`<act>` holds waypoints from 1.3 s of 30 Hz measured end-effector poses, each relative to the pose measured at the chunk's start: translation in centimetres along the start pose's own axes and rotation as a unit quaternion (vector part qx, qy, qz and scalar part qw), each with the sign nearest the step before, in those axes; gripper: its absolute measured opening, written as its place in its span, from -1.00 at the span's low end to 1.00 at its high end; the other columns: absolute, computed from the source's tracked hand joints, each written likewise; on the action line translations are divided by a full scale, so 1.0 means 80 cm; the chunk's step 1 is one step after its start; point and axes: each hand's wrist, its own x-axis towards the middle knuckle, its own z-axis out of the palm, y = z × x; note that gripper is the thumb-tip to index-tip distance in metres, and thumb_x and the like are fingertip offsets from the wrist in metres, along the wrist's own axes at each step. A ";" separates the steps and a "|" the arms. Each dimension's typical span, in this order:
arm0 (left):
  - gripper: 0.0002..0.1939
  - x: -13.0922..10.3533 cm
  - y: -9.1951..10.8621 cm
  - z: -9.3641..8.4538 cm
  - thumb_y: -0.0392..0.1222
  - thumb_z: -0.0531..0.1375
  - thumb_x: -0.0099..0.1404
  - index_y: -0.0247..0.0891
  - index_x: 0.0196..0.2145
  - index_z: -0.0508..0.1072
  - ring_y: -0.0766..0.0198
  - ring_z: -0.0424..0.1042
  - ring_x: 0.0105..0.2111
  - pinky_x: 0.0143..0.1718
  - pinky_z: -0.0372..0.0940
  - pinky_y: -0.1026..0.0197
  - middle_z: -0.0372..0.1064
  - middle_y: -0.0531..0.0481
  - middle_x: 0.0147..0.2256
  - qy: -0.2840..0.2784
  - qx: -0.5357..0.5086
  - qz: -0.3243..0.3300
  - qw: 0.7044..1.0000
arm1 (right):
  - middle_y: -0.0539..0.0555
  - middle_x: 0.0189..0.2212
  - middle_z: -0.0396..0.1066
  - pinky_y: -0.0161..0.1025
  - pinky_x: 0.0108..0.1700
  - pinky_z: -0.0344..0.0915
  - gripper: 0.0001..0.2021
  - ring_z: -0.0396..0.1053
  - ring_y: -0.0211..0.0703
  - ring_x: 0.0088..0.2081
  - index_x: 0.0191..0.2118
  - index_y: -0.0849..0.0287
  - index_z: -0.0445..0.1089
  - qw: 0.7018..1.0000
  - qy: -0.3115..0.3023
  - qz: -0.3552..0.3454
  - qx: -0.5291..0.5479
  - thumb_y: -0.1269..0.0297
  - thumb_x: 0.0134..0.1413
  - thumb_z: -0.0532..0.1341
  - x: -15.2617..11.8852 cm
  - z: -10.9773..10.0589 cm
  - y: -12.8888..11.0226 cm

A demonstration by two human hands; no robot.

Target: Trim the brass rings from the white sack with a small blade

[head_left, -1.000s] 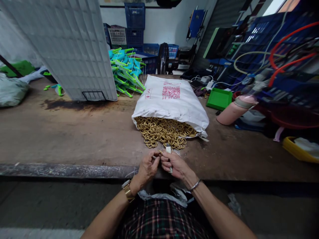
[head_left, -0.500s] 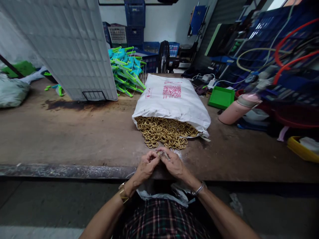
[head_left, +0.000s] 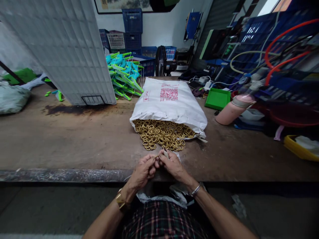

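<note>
Since half a second ago the two hands have stayed pressed together at the near edge of the worn brown wooden table (head_left: 74,139), dropping only a little lower in the view. The slim whitish tool that stood up clearly from the right hand a second ago is now almost hidden, only its tip showing above the right fingers.

The left hand (head_left: 143,171) and the right hand (head_left: 173,165) meet fingertip to fingertip, both closed on a small gold-coloured metal ring (head_left: 157,156) pinched between them; the ring is tiny here, so which fingers bear on it is hard to tell, and the right hand appears to keep the tool as well.

The ring sits just in front of the person's body, near the loose heap of gold-coloured metal rings (head_left: 161,134) but apart from it. That heap spills from the open mouth of a white woven sack with red print (head_left: 169,103), lying further back on the table.
</note>
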 end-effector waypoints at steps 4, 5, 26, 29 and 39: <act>-0.65 -0.004 -0.001 0.004 0.09 0.16 0.10 -0.30 -0.44 0.28 0.56 -0.07 -0.75 -0.73 -0.21 0.40 0.10 0.19 -0.65 0.011 0.052 0.010 0.999 | -0.10 -0.61 0.19 -0.38 -0.46 0.07 -0.79 0.11 -0.33 -0.53 -0.46 0.14 0.23 1.000 -0.002 -0.001 0.019 0.13 0.06 0.06 -0.004 -0.001 -0.004; -0.64 -0.005 -0.001 0.005 0.10 0.15 0.11 -0.30 -0.46 0.28 0.55 -0.08 -0.75 -0.73 -0.20 0.40 0.06 0.21 -0.68 0.011 0.072 0.016 0.997 | -0.10 -0.60 0.19 -0.38 -0.45 0.08 -0.78 0.11 -0.33 -0.52 -0.47 0.15 0.23 1.000 0.001 -0.007 0.013 0.12 0.05 0.07 -0.005 -0.002 -0.006; -0.65 -0.005 -0.018 0.011 0.07 0.19 0.08 -0.29 -0.44 0.26 0.56 -0.04 -0.72 -0.69 -0.16 0.39 0.22 0.14 -0.56 0.009 0.035 0.014 0.999 | -0.10 -0.64 0.22 -0.38 -0.50 0.07 -0.85 0.11 -0.34 -0.57 -0.49 0.15 0.27 0.999 0.021 0.033 0.003 0.27 0.00 0.05 -0.014 -0.012 -0.008; -0.65 -0.005 -0.017 0.009 0.08 0.19 0.06 -0.28 -0.46 0.24 0.56 -0.04 -0.72 -0.70 -0.17 0.40 0.23 0.14 -0.56 0.021 0.016 0.014 1.000 | -0.09 -0.64 0.22 -0.37 -0.47 0.07 -0.87 0.14 -0.32 -0.55 -0.45 0.14 0.28 0.997 0.051 0.006 -0.061 0.30 0.00 0.04 -0.015 -0.009 -0.001; -0.70 -0.005 -0.020 0.000 0.04 0.16 0.10 -0.28 -0.46 0.26 0.54 -0.01 -0.71 -0.71 -0.17 0.40 0.22 0.13 -0.58 0.038 0.045 0.031 0.998 | -0.05 -0.57 0.24 -0.35 -0.44 0.03 -0.86 0.16 -0.28 -0.51 -0.46 0.13 0.22 0.970 -0.062 -0.088 -0.216 0.47 0.00 -0.02 -0.026 -0.003 0.007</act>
